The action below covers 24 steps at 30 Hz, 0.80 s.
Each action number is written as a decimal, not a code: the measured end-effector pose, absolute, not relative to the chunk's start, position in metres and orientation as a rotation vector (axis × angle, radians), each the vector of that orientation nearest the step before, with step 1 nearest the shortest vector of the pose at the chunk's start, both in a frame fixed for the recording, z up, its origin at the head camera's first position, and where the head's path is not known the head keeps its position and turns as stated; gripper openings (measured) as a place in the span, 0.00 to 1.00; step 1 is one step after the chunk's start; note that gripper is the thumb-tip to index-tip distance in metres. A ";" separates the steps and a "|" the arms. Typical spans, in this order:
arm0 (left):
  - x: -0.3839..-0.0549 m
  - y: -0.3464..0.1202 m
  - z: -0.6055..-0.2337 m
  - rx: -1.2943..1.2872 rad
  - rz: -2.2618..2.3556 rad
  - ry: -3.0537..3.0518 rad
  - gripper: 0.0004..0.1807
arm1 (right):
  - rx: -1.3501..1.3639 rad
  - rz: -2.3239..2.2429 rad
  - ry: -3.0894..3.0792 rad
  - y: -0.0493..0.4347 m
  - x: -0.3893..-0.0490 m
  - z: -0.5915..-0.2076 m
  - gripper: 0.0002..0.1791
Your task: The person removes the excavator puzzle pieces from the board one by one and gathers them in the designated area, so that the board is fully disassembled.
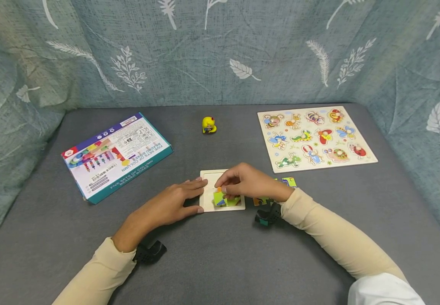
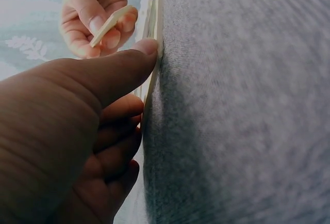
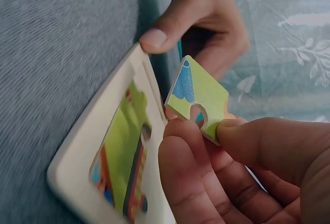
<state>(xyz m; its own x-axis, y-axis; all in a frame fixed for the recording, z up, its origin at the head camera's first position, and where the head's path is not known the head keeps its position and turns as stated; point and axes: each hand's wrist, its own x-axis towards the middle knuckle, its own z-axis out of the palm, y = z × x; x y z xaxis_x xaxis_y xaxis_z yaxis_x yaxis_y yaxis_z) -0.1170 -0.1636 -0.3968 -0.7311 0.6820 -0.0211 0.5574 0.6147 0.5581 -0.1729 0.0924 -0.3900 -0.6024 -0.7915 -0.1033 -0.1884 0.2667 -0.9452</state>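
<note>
My right hand pinches a green jigsaw piece with a blue shape on it between thumb and fingers, over a small wooden puzzle board. The piece is tilted above the board in the right wrist view. Inside the board's frame lie fitted pieces, green with dark and orange parts. My left hand rests at the board's left edge, fingers extended and spread from the thumb, which touches a near corner. More loose jigsaw pieces lie right of the board, partly hidden under my right wrist.
A large wooden insect puzzle lies at the back right. To the left is a toy box with a teal side. A small yellow-haired figurine stands at the back centre, before a leaf-patterned curtain.
</note>
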 end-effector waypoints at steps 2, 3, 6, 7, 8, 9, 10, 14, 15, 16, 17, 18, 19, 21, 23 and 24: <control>-0.116 -0.163 -0.396 1.012 0.767 2.616 0.32 | -0.886 -1.335 1.978 0.097 -0.173 -0.390 0.10; -0.116 -0.163 -0.396 1.010 0.759 2.620 0.32 | -0.885 -1.330 1.985 0.099 -0.173 -0.390 0.10; -0.115 -0.163 -0.396 1.010 0.745 2.629 0.31 | -0.878 -1.328 1.988 0.104 -0.174 -0.390 0.10; -0.114 -0.163 -0.395 1.010 0.741 2.631 0.31 | -0.874 -1.328 1.990 0.106 -0.174 -0.390 0.10; -0.114 -0.163 -0.395 1.011 0.741 2.632 0.31 | -0.868 -1.332 1.987 0.107 -0.174 -0.390 0.10; -0.114 -0.163 -0.395 1.010 0.738 2.633 0.31 | -0.862 -1.334 1.983 0.109 -0.174 -0.390 0.10; -0.114 -0.162 -0.395 1.008 0.735 2.635 0.31 | -0.859 -1.335 1.981 0.110 -0.174 -0.390 0.10; -0.114 -0.162 -0.395 0.994 0.728 2.635 0.31 | -0.850 -1.319 1.986 0.116 -0.174 -0.392 0.10; -0.114 -0.162 -0.395 0.992 0.730 2.636 0.31 | -0.850 -1.310 1.993 0.118 -0.174 -0.392 0.10; -0.114 -0.162 -0.395 0.991 0.732 2.635 0.31 | -0.852 -1.304 1.997 0.119 -0.174 -0.393 0.10; -0.114 -0.162 -0.396 0.990 0.736 2.634 0.31 | -0.854 -1.302 1.996 0.121 -0.173 -0.393 0.10; -0.114 -0.161 -0.396 0.990 0.739 2.635 0.31 | -0.854 -1.302 1.997 0.123 -0.173 -0.392 0.10; -0.114 -0.161 -0.396 0.990 0.742 2.636 0.31 | -0.859 -1.303 2.000 0.125 -0.172 -0.392 0.10; -0.114 -0.161 -0.395 0.993 0.745 2.640 0.31 | -0.860 -1.311 2.000 0.128 -0.171 -0.392 0.10; -0.114 -0.161 -0.396 0.993 0.744 2.643 0.32 | -0.865 -1.319 1.998 0.131 -0.170 -0.391 0.10; -0.114 -0.161 -0.396 0.995 0.742 2.646 0.32 | -0.871 -1.315 2.007 0.132 -0.169 -0.391 0.09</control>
<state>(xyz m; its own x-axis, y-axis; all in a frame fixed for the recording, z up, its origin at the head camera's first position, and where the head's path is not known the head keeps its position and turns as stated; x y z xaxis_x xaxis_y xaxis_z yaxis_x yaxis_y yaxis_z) -0.1136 -0.1611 -0.3960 -0.7470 0.6643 -0.0261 0.5538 0.6435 0.5285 -0.1694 0.1323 -0.3913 -0.6183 -0.7775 -0.1148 -0.2048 0.3005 -0.9315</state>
